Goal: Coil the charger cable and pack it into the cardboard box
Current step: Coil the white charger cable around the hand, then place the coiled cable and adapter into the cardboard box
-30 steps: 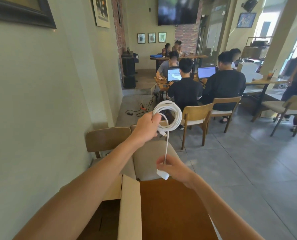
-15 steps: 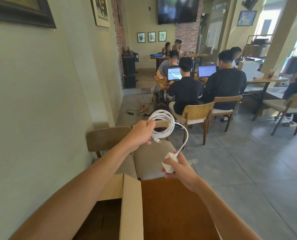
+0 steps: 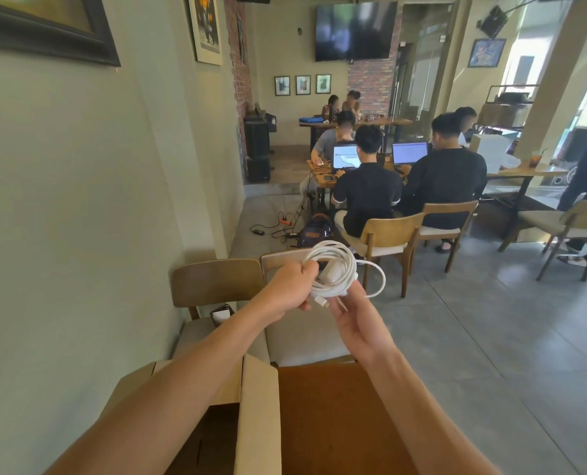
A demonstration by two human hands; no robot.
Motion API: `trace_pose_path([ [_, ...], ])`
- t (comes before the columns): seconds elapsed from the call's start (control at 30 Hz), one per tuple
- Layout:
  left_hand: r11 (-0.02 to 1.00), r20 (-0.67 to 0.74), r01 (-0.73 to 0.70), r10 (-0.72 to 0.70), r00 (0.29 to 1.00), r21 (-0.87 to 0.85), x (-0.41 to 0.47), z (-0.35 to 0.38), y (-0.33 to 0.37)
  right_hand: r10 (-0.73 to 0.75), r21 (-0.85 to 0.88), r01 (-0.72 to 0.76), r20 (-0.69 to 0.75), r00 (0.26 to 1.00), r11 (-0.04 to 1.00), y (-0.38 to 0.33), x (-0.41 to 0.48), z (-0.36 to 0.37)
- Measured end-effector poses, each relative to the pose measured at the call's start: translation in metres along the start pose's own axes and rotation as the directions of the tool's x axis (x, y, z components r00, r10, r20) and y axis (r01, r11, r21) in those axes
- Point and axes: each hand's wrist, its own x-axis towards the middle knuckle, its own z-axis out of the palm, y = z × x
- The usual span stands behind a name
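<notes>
My left hand point(image 3: 288, 286) grips the white charger cable point(image 3: 336, 269), wound into a coil, in the air ahead of me. The white power brick point(image 3: 331, 271) sits against the coil's middle. One loose loop point(image 3: 379, 279) sticks out to the right and a plug end point(image 3: 321, 301) hangs below. My right hand point(image 3: 353, 320) is under the coil, palm up, fingers touching the brick and cable. The open cardboard box point(image 3: 257, 406) stands below my arms at the bottom left, flaps up, on a brown table point(image 3: 336, 423).
A pale wall point(image 3: 79, 234) runs close along the left. Two wooden chairs point(image 3: 216, 282) stand just beyond the table. Farther off, several people sit at tables with laptops point(image 3: 410, 153), and cords lie on the tiled floor point(image 3: 278, 228).
My right hand has risen with the power brick and brought it up into the coil. The slack cable between hands is now a small loop on the right.
</notes>
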Motion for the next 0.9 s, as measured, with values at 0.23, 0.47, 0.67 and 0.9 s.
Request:
trace_pose_path([
  [0.23,0.999,0.026,-0.015,0.016,1.000,-0.032,0.002,0.008,0.004,0.128,0.110,-0.132,0.044,0.991,0.985,0.010,-0.006,-0.001],
  [0.47,0.993,0.160,-0.037,0.055,0.986,-0.113,-0.009,0.001,-0.006,0.199,0.126,-0.216,0.137,0.970,0.968,0.008,-0.011,-0.009],
  [0.67,0.979,0.159,0.083,-0.054,0.986,-0.184,-0.017,-0.009,-0.021,0.262,0.210,-0.293,0.163,0.951,0.933,0.015,-0.006,-0.003],
  [0.9,0.988,-0.152,0.154,-0.150,0.977,0.015,-0.040,-0.036,-0.055,0.414,0.106,-0.455,0.272,0.869,0.884,0.043,-0.002,0.033],
])
